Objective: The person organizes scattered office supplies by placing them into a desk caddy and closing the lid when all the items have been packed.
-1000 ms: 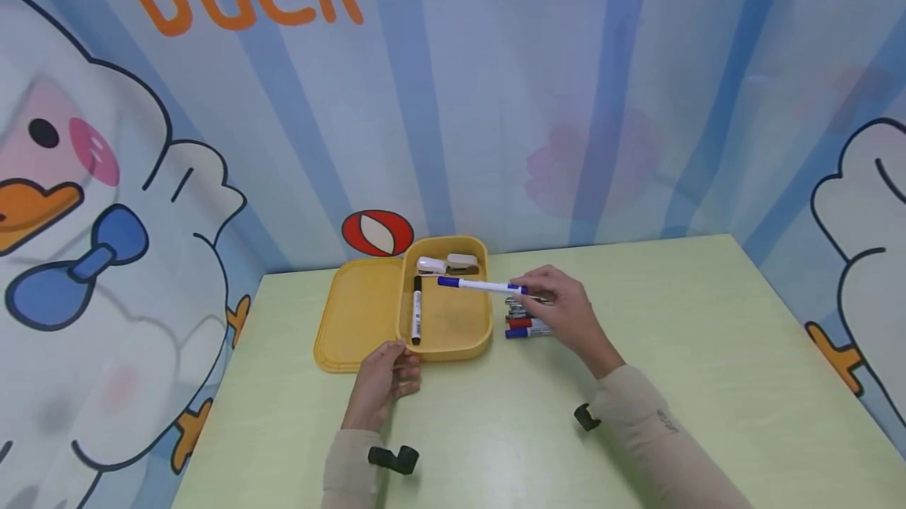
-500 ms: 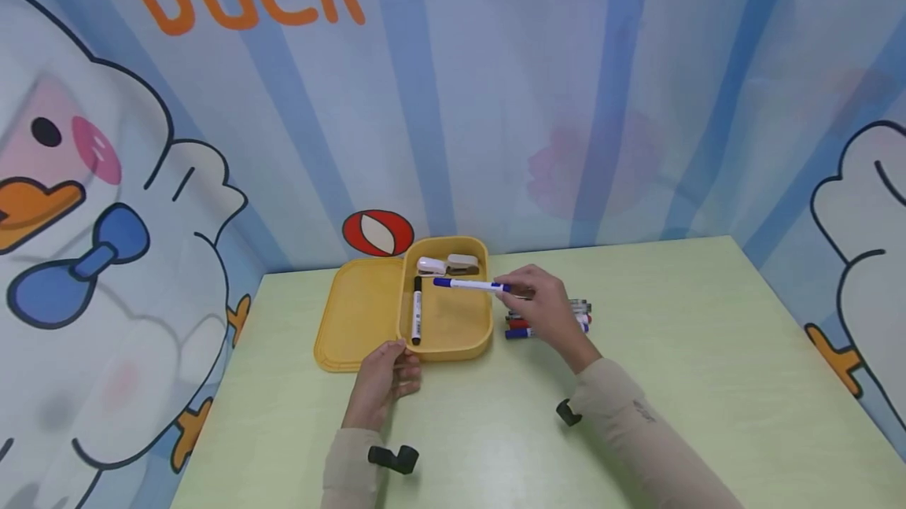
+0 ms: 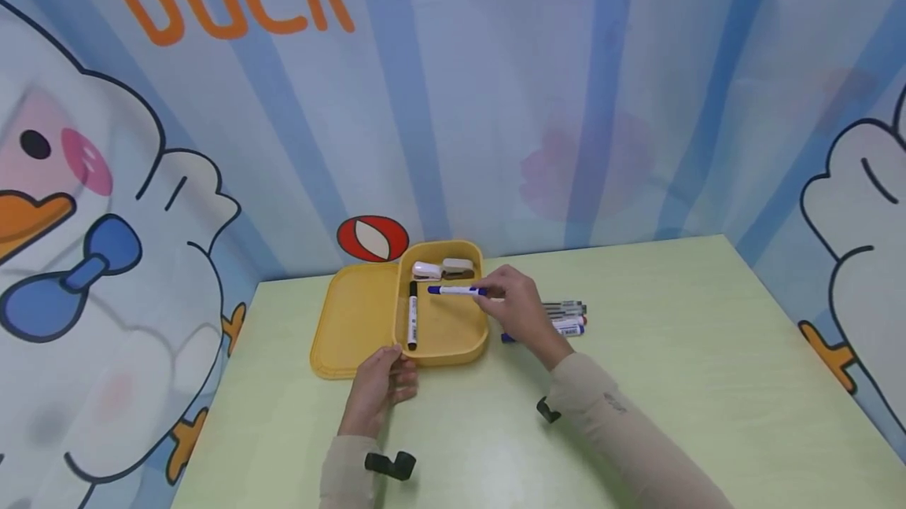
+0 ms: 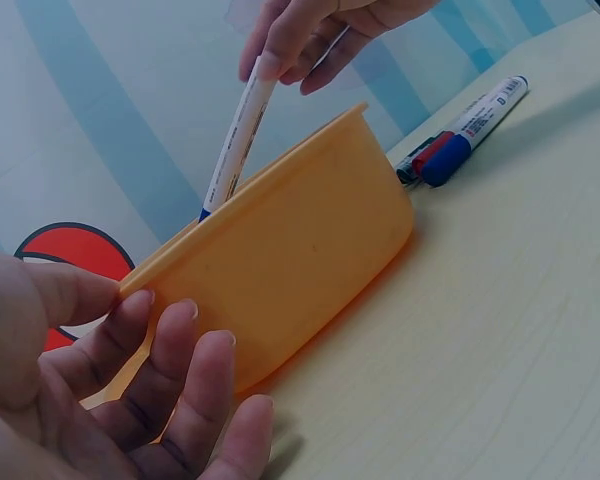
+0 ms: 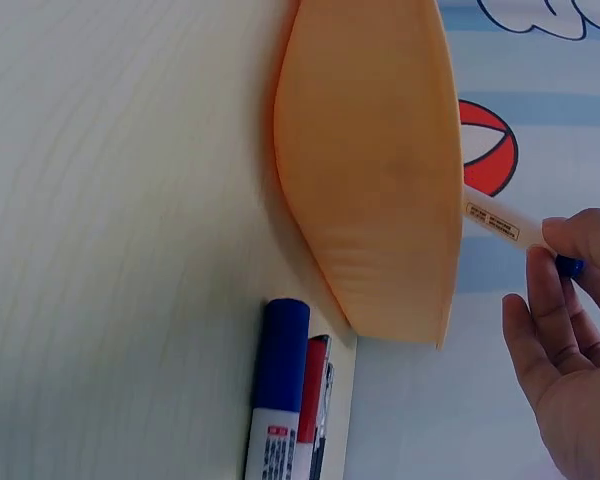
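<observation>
Marker [image 3: 453, 290], white-barrelled with blue ends, is over the inside of the yellow plastic box [image 3: 449, 360], its far end dipping past the rim; whether that end touches the bottom I cannot tell; the right hand [image 3: 517, 306] has it in a closed pinch near the other end, likely so that the slim barrel reaches in ahead of the fingers; the left hand [image 3: 378, 383] nips the rim's near-left corner between thumb and forefinger, other fingers loosely bent, probably to steady the box; its walls are smooth and rounded; a matching flat lid [image 3: 354, 320] lies just beside it; inside, a black-capped marker [image 3: 413, 316] follows the left wall, and two pale, apparently glossy mini staplers [image 3: 427, 271] sit at the far end; to the right, a blue marker [image 5: 277, 390], a red marker [image 5: 310, 395] and thinner pens [image 3: 564, 305] lie bunched, perhaps for easy reach, on the faintly grained table [image 3: 672, 352].
</observation>
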A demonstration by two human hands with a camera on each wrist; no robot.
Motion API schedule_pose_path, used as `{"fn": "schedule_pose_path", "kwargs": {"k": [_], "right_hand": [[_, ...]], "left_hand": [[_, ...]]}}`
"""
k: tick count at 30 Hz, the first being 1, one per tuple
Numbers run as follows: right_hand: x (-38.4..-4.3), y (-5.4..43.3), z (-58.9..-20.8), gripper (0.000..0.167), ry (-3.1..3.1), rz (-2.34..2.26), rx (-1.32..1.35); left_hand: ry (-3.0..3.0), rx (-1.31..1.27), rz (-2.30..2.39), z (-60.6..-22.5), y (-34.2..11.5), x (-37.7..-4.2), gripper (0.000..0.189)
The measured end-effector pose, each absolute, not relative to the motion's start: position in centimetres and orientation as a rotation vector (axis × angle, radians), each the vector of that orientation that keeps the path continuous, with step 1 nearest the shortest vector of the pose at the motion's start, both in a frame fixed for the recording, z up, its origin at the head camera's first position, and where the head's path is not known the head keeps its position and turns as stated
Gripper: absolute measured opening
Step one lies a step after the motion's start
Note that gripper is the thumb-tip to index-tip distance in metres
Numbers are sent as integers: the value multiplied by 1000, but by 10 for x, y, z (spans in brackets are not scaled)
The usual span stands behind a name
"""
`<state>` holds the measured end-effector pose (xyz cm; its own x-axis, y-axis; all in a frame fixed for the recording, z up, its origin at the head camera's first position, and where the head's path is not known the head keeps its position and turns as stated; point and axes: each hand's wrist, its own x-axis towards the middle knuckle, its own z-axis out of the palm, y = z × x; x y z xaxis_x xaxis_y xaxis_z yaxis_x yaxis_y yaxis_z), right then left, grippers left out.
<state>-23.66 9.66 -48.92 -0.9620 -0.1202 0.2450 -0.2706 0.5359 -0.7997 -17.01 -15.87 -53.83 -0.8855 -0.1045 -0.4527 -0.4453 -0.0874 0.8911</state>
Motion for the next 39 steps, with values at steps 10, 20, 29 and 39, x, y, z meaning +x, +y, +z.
{"fn": "schedule_pose_path", "kwargs": {"k": [10,20,29,39], "right_hand": [[-242,73,-488,22,-2688,1234,445],[-248,56,-485,20,-2712,1122,513],[-253,47,-485,20,-2711,1044,519],[-255,31,-487,23,-2833,1066,631]], "left_hand": [[1944,-596,2071,-539,-159,-171,32],[1941,-575,2105,-541,-159,-170,30],[1948,-592,2088,-542,-160,-172,30],[1941,-605,2083,-540,-159,-171,30]]}}
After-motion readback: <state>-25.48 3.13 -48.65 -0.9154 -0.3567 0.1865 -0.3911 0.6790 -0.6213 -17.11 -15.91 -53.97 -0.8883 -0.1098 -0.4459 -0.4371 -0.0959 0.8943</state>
